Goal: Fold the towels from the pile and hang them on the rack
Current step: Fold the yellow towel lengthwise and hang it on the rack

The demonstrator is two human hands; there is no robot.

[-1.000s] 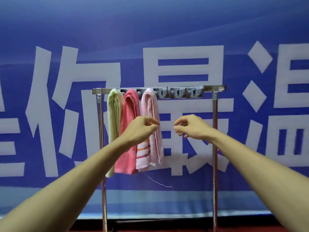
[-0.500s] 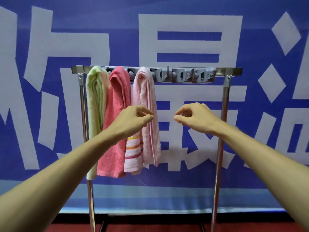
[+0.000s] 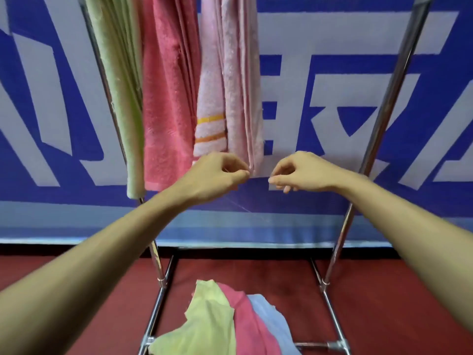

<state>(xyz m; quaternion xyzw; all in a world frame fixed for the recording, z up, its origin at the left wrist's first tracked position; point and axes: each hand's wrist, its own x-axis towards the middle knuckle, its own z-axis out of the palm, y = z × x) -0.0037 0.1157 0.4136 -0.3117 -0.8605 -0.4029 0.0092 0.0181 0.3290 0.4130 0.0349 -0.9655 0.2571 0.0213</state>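
Both hands have dropped from mid-towel height to the hem of the hanging towels, and the view has tipped downward, so the rack's top bar is out of sight and the pile (image 3: pixel 230 321) now shows at the bottom.

Three folded towels hang side by side on the rack (image 3: pixel 384 111): a pale green towel (image 3: pixel 120 85) at the left, a coral towel (image 3: pixel 166 98) in the middle, and a light pink towel (image 3: pixel 238 85) with orange stripes near its hem.

The left hand (image 3: pixel 217 175) has a narrow grip, fingertips meeting at the light pink towel's bottom corner; whether it pinches the cloth cannot be told. The right hand (image 3: pixel 302 172), just beside that towel, is curled, thumb and forefinger together with nothing visible between them.

Yellow-green, pink and light blue cloths overlap unfolded in the pile, between the rack's base rails on the red floor (image 3: pixel 384 290).
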